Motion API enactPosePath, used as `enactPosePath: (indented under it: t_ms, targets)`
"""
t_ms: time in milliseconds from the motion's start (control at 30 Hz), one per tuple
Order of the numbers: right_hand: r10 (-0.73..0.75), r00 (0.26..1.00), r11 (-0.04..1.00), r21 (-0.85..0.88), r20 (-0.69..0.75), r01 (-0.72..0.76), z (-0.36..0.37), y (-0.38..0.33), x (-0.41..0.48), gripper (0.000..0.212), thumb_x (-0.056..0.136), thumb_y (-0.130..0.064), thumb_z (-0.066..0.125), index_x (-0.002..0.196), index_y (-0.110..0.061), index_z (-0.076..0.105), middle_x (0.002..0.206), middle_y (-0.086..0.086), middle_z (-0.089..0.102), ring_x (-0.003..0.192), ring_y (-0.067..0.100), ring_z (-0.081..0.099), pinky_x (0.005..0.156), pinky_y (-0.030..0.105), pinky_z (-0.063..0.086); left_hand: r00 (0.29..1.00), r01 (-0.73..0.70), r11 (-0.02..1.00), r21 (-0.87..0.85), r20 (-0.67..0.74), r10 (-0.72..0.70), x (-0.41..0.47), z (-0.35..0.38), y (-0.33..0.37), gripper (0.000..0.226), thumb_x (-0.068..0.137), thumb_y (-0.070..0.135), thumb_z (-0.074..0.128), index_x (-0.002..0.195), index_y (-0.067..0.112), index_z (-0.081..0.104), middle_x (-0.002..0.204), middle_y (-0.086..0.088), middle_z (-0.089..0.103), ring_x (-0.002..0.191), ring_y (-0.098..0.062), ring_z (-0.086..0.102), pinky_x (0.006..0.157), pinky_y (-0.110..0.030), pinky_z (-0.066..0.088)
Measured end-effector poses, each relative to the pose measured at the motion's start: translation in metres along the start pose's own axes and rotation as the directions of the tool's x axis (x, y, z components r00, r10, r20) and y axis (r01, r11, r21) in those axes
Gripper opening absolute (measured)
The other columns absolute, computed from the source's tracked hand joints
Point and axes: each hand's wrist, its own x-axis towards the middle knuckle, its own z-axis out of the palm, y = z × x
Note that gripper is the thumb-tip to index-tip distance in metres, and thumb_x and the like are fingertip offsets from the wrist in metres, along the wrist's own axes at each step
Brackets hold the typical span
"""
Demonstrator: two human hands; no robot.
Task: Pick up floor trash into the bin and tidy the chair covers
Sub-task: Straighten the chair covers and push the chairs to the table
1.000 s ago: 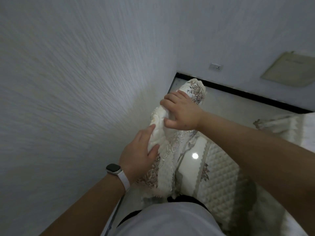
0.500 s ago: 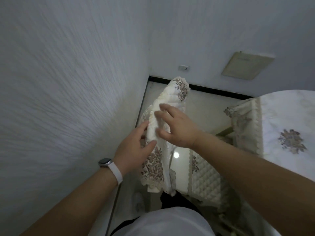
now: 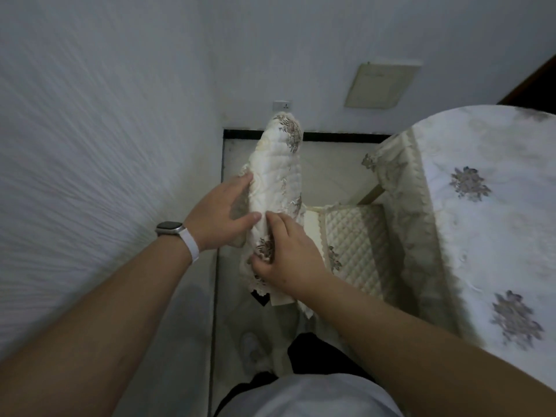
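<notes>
A cream quilted chair cover (image 3: 278, 173) with brown floral embroidery hangs over the chair back, close to the left wall. My left hand (image 3: 222, 213), with a white watch on the wrist, holds the cover's left edge, fingers behind it and thumb on the front. My right hand (image 3: 290, 260) rests on the lower front of the cover, fingers laid over the cloth and thumb by a flower patch. The cover's lace hem shows just below my right wrist. No trash and no bin are in view.
A quilted seat cushion (image 3: 355, 239) lies to the right of the chair back. A table with a floral cloth (image 3: 481, 212) fills the right side. The textured wall (image 3: 90, 145) stands close on the left. My shoe (image 3: 249, 344) is on the floor below.
My right hand slid from the top of the cover down to its lower part. My left hand moved up along the left edge. The view turned right, bringing the table in.
</notes>
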Motion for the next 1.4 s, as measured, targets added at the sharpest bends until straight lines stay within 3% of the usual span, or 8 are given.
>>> enactPosePath:
  t_ms: [133, 300, 567, 667, 833, 1067, 1267, 1400]
  targets:
    - [0.031, 0.998, 0.999, -0.010, -0.061, -0.032, 0.001, 0.003, 0.004, 0.083, 0.074, -0.045, 0.065, 0.145, -0.010, 0.039, 0.138, 0.008, 0.049, 0.123, 0.028, 0.050, 0.096, 0.043, 0.049, 0.997, -0.051, 0.995, 0.089, -0.060, 0.056, 0.007, 0.006, 0.001, 0.090, 0.081, 0.064, 0.050, 0.150, 0.008, 0.038, 0.151, -0.009, 0.044, 0.141, -0.030, 0.037, 0.116, -0.038, 0.028]
    - [0.015, 0.992, 0.999, -0.034, -0.128, -0.019, -0.005, 0.018, 0.003, 0.082, 0.071, -0.044, 0.066, 0.142, -0.009, 0.045, 0.133, 0.008, 0.054, 0.116, 0.028, 0.055, 0.089, 0.040, 0.052, 0.995, -0.080, 0.996, 0.032, -0.052, 0.082, 0.020, 0.015, 0.008, 0.090, 0.080, 0.062, 0.053, 0.150, 0.006, 0.038, 0.151, -0.010, 0.044, 0.140, -0.028, 0.039, 0.115, -0.047, 0.033]
    - [0.058, 0.993, 0.995, -0.080, -0.105, -0.066, -0.028, 0.051, -0.017, 0.083, 0.071, -0.049, 0.058, 0.144, -0.013, 0.042, 0.136, 0.007, 0.052, 0.115, 0.026, 0.056, 0.088, 0.036, 0.051, 0.997, -0.064, 0.991, -0.117, 0.033, 0.068, 0.026, 0.037, 0.042, 0.099, 0.076, 0.064, 0.055, 0.154, 0.009, 0.029, 0.145, 0.006, 0.042, 0.132, -0.005, 0.036, 0.109, -0.025, 0.030]
    - [0.085, 0.990, 0.992, -0.084, -0.114, -0.095, -0.037, 0.065, -0.025, 0.081, 0.071, -0.045, 0.061, 0.142, -0.010, 0.044, 0.136, 0.008, 0.053, 0.112, 0.025, 0.057, 0.087, 0.036, 0.052, 0.992, -0.106, 0.987, -0.124, 0.056, 0.113, 0.033, 0.048, 0.049, 0.097, 0.076, 0.064, 0.057, 0.153, 0.010, 0.032, 0.148, 0.001, 0.044, 0.130, -0.001, 0.035, 0.107, -0.014, 0.025]
    - [0.140, 0.964, 0.988, -0.035, -0.224, -0.152, -0.044, 0.085, -0.027, 0.067, 0.074, -0.032, 0.057, 0.134, -0.004, 0.049, 0.127, 0.013, 0.055, 0.102, 0.031, 0.060, 0.078, 0.035, 0.052, 0.985, -0.160, 0.987, 0.008, 0.069, 0.159, 0.056, 0.071, 0.069, 0.096, 0.073, 0.072, 0.056, 0.150, 0.019, 0.039, 0.152, -0.004, 0.044, 0.137, -0.023, 0.042, 0.114, -0.043, 0.034]
    - [0.154, 0.925, 0.975, -0.097, -0.348, -0.199, -0.069, 0.127, -0.008, 0.050, 0.084, -0.038, 0.058, 0.126, -0.010, 0.058, 0.113, 0.008, 0.061, 0.084, 0.028, 0.061, 0.057, 0.035, 0.052, 0.962, -0.271, 0.954, 0.129, 0.065, 0.264, 0.108, 0.092, 0.101, 0.084, 0.062, 0.074, 0.062, 0.130, 0.026, 0.064, 0.132, -0.011, 0.055, 0.118, -0.030, 0.054, 0.097, -0.050, 0.048]
    - [0.179, 0.907, 0.964, -0.116, -0.380, -0.238, -0.089, 0.153, -0.007, 0.048, 0.085, -0.046, 0.052, 0.123, -0.017, 0.061, 0.107, -0.001, 0.063, 0.083, 0.019, 0.062, 0.050, 0.027, 0.045, 0.856, -0.506, 0.839, 0.201, 0.231, 0.462, 0.164, 0.098, 0.105, 0.081, 0.069, 0.078, 0.061, 0.130, 0.025, 0.063, 0.148, -0.019, 0.042, 0.135, -0.040, 0.040, 0.106, -0.055, 0.038]
    - [0.179, 0.896, 0.955, -0.147, -0.406, -0.258, -0.099, 0.169, -0.009, 0.045, 0.085, -0.047, 0.052, 0.118, -0.019, 0.065, 0.103, -0.003, 0.064, 0.079, 0.015, 0.061, 0.050, 0.025, 0.043, 0.811, -0.566, 0.791, 0.233, 0.331, 0.483, 0.194, 0.104, 0.111, 0.080, 0.075, 0.082, 0.052, 0.138, 0.032, 0.055, 0.154, -0.011, 0.038, 0.144, -0.036, 0.027, 0.112, -0.056, 0.031]
